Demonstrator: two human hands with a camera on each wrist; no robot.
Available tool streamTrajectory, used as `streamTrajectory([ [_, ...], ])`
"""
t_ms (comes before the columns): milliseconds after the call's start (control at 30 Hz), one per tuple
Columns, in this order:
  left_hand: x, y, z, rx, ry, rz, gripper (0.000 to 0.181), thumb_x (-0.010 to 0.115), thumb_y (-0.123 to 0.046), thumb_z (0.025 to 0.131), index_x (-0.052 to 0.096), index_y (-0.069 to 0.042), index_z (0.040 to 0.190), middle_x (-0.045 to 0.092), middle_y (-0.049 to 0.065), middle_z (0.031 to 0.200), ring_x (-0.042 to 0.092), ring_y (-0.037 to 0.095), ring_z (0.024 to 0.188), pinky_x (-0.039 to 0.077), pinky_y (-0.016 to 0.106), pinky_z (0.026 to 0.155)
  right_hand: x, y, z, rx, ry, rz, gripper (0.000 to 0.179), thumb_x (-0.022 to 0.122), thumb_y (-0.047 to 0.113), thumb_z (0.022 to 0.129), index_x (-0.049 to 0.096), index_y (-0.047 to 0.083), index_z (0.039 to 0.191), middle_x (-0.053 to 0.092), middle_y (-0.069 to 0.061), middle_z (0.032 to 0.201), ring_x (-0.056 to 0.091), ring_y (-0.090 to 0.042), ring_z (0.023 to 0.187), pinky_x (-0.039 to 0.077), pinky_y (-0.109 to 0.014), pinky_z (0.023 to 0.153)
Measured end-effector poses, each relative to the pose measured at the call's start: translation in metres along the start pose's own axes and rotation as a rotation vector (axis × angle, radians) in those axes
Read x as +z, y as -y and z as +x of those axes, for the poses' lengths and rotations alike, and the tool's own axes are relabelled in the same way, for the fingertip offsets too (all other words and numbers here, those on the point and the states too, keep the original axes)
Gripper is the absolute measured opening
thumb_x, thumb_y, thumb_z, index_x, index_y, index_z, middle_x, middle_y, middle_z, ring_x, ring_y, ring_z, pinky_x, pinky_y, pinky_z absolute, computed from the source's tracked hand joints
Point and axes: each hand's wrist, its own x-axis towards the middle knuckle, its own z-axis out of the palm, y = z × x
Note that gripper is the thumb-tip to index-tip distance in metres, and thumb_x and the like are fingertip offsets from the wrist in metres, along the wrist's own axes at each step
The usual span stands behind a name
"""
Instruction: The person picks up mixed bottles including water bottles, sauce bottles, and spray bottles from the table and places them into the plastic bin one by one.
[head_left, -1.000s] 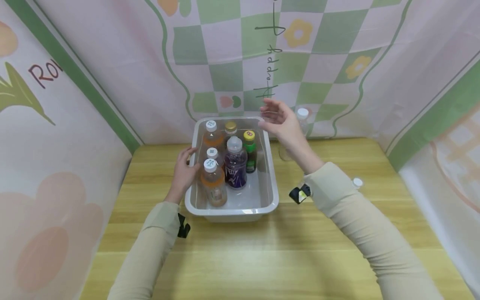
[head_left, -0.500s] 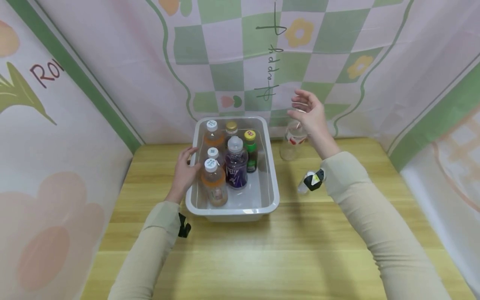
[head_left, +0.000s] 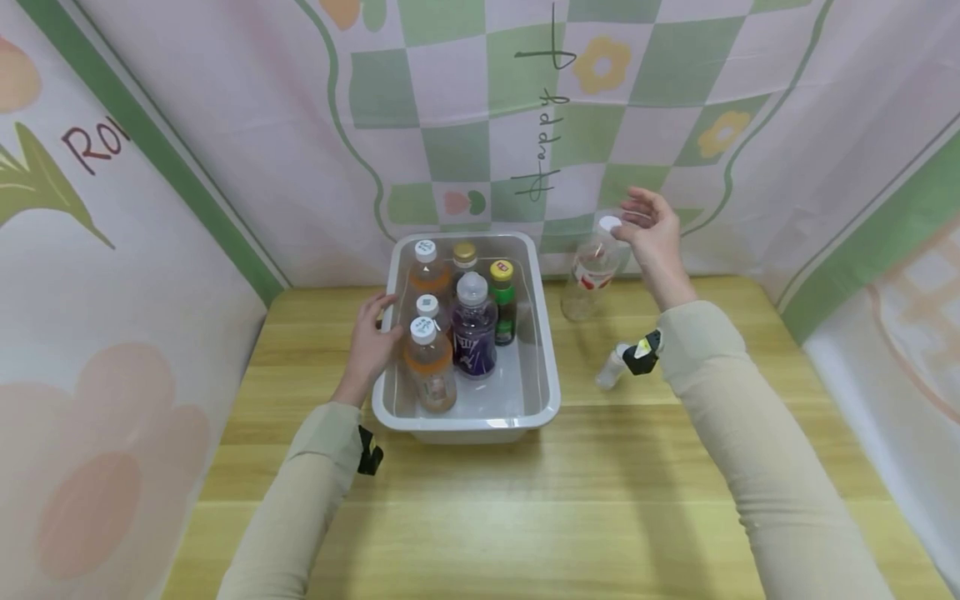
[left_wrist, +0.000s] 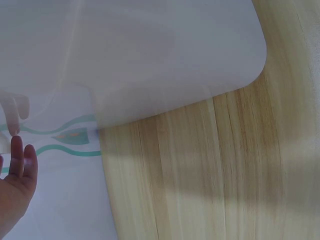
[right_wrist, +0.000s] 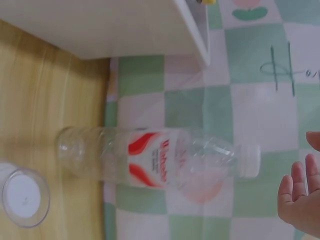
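A grey plastic basin (head_left: 468, 423) stands on the table with several bottles upright in it. My left hand (head_left: 366, 346) rests at its left rim; in the left wrist view the fingertips (left_wrist: 16, 145) reach the basin's outer wall. Right of the basin stands a clear plastic bottle (head_left: 592, 279) with a red-and-white label and a white cap (right_wrist: 249, 161). My right hand (head_left: 654, 237) hovers beside that cap, fingers loosely spread and holding nothing. In the right wrist view a gap shows between hand and cap.
Inside the basin are a purple bottle (head_left: 474, 333), a green bottle with yellow cap (head_left: 503, 304), a gold-capped one (head_left: 464, 254) and orange-banded bottles (head_left: 431, 367). A small clear container (head_left: 612, 367) stands near my right wrist. A printed curtain (head_left: 450, 108) hangs behind the table.
My right hand has moved right, from above the basin's right rim past the clear bottle to the right side of its cap. The left hand stays at the rim.
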Motion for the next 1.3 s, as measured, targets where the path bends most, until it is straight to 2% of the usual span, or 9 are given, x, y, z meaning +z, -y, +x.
streamTrajectory([
  [133,0.0,0.0,0.0,-0.007,0.0,-0.001,0.056,0.055,-0.004,0.087,0.043,-0.009,0.142,0.023,0.009,0.158,0.042,0.041,0.132,0.044,0.054,0.108,-0.004,-0.007,0.004,0.029,-0.009,-0.046,0.063,0.052,-0.013,0.084,0.039,0.007,0.142,0.052,-0.001,0.126,0.044,-0.024,0.128,0.043,-0.03,0.112],
  [467,0.0,0.0,0.001,-0.009,0.008,-0.008,0.056,0.054,-0.005,0.088,0.042,-0.01,0.142,0.022,0.009,0.158,0.041,0.04,0.133,0.044,0.053,0.109,-0.006,-0.021,0.012,0.053,0.001,-0.164,0.068,0.048,-0.015,0.082,0.035,0.007,0.145,0.039,-0.015,0.149,0.039,-0.027,0.137,0.04,-0.031,0.115],
  [700,0.001,0.0,0.002,-0.026,0.008,-0.007,0.056,0.054,-0.005,0.088,0.042,-0.011,0.142,0.023,0.006,0.158,0.042,0.039,0.132,0.046,0.053,0.107,-0.005,-0.029,0.015,0.094,0.01,-0.18,0.068,0.05,-0.012,0.085,0.033,0.011,0.146,0.034,-0.01,0.154,0.033,-0.024,0.141,0.036,-0.033,0.119],
  [1100,0.001,-0.001,0.002,-0.038,0.011,-0.025,0.056,0.054,-0.004,0.089,0.043,-0.012,0.142,0.022,0.005,0.159,0.042,0.038,0.133,0.046,0.053,0.107,-0.001,-0.035,0.018,0.075,0.074,-0.214,0.062,0.053,-0.003,0.09,0.032,0.012,0.147,0.033,-0.007,0.155,0.031,-0.025,0.143,0.031,-0.039,0.121],
  [1300,0.0,0.0,0.002,-0.036,0.007,-0.024,0.056,0.054,-0.004,0.088,0.043,-0.012,0.142,0.022,0.005,0.158,0.042,0.038,0.132,0.047,0.053,0.106,0.002,-0.036,0.018,0.048,0.067,-0.248,0.059,0.054,-0.001,0.09,0.035,0.009,0.145,0.035,-0.011,0.153,0.033,-0.029,0.142,0.035,-0.039,0.119],
])
